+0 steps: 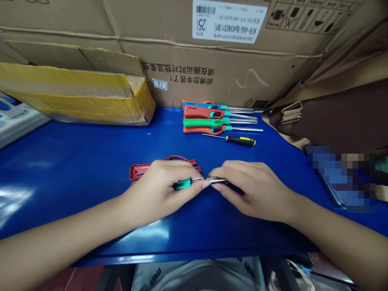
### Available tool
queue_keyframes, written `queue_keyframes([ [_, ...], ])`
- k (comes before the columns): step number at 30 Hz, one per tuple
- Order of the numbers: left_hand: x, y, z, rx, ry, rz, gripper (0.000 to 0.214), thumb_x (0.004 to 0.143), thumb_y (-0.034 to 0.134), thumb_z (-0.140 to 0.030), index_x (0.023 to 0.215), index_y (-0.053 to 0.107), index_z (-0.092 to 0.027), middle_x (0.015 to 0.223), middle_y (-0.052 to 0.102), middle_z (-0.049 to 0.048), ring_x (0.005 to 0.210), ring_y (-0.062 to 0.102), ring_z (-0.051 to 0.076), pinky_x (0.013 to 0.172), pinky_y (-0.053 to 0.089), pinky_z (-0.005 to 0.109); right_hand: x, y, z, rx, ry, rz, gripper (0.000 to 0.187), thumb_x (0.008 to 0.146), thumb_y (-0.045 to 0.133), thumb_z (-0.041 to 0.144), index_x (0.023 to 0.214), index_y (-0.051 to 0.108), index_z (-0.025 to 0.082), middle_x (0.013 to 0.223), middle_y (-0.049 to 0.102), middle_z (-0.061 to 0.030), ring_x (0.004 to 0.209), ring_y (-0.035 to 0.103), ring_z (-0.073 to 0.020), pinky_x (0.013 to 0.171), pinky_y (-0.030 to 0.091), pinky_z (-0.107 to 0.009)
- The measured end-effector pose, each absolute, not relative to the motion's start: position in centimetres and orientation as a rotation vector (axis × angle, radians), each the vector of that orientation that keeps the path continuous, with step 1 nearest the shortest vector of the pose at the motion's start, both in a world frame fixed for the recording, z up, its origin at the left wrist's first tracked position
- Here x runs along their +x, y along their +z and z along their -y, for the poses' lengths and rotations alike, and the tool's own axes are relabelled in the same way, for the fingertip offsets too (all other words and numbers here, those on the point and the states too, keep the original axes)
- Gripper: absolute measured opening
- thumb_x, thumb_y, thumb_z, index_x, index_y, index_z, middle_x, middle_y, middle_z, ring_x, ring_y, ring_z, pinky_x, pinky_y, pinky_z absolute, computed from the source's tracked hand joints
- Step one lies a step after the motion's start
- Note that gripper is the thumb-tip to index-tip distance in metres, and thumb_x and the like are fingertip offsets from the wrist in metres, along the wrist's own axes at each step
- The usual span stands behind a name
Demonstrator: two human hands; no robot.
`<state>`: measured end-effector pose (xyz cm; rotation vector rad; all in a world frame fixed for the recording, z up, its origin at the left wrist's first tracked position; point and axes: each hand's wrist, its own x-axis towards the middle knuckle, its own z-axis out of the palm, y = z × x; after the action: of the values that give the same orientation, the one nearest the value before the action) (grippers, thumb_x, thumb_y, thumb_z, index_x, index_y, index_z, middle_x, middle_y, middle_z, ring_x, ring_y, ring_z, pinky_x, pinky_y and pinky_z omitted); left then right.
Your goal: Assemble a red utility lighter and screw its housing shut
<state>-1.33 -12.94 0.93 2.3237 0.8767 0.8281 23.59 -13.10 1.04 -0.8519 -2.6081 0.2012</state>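
My left hand is closed round the inner part of a long-nose gas lighter, with its teal trigger piece showing between thumb and fingers. A thin wire or rod runs from that part to a short metal tube. My right hand pinches this tube between thumb and fingertips, and the left fingertips meet its near end. Behind the left hand lies an opened red lighter casing, its halves partly hidden by the hand.
Several assembled lighters lie stacked at the back of the blue table, beside a black-and-yellow screwdriver. A yellow-taped carton stands back left against a large cardboard wall. At right are a brown bag and a blurred-out blue object.
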Motion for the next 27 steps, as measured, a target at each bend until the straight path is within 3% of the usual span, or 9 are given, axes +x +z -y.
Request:
queue_keyframes([
  [6, -0.6, 1.9, 13.9, 1.979, 0.595, -0.983, 0.030, 0.099, 0.064, -0.035, 0.077, 0.074, -0.018, 0.068, 0.066, -0.0037, 0.062, 0.054, 0.009, 0.060, 0.043, 0.021, 23.1, 1.0, 13.4, -0.786, 0.152, 2.565, 0.028, 0.107, 0.056, 0.042, 0.104, 0.069, 0.018, 0.081, 0.066, 0.0005, 0.070, 0.059, -0.0131, 0.062, 0.037, -0.027],
  [11, -0.3, 2.6, 14.3, 1.561, 0.388, -1.014, 0.036, 0.095, 0.067, -0.048, 0.076, 0.071, -0.017, 0.054, 0.055, -0.0052, 0.049, 0.049, 0.007, 0.046, 0.038, 0.018, 23.1, 1.0, 13.4, -0.735, 0.163, 2.596, 0.038, 0.111, 0.047, 0.039, 0.088, 0.069, 0.018, 0.071, 0.058, 0.0018, 0.063, 0.052, -0.0119, 0.059, 0.034, -0.028],
  [18, -0.3, 2.7, 14.0, 1.409, 0.401, -0.960, 0.042, 0.093, 0.067, -0.057, 0.087, 0.072, -0.015, 0.071, 0.067, 0.0008, 0.058, 0.062, 0.011, 0.052, 0.056, 0.018, 23.2, 1.2, 13.3, -0.888, 0.425, 2.671, 0.032, 0.112, 0.042, 0.036, 0.093, 0.063, 0.020, 0.079, 0.064, 0.0012, 0.071, 0.058, -0.0130, 0.065, 0.036, -0.028],
  [23, -0.3, 2.3, 13.5, 1.331, 0.452, -0.895, 0.038, 0.095, 0.066, -0.055, 0.099, 0.072, -0.017, 0.090, 0.072, 0.0045, 0.059, 0.065, 0.011, 0.050, 0.059, 0.021, 23.4, 1.3, 13.2, -1.053, 0.541, 2.704, 0.032, 0.111, 0.038, 0.039, 0.090, 0.054, 0.021, 0.078, 0.061, 0.0001, 0.071, 0.057, -0.0158, 0.065, 0.035, -0.030],
  [27, -0.5, 2.0, 13.1, 1.242, 0.477, -0.853, 0.035, 0.100, 0.060, -0.050, 0.096, 0.070, -0.016, 0.095, 0.074, 0.0070, 0.060, 0.068, 0.012, 0.051, 0.060, 0.020, 23.5, 1.5, 13.2, -1.101, 0.538, 2.701, 0.030, 0.109, 0.043, 0.042, 0.086, 0.048, 0.023, 0.074, 0.057, 0.0019, 0.067, 0.054, -0.0155, 0.062, 0.032, -0.030],
])
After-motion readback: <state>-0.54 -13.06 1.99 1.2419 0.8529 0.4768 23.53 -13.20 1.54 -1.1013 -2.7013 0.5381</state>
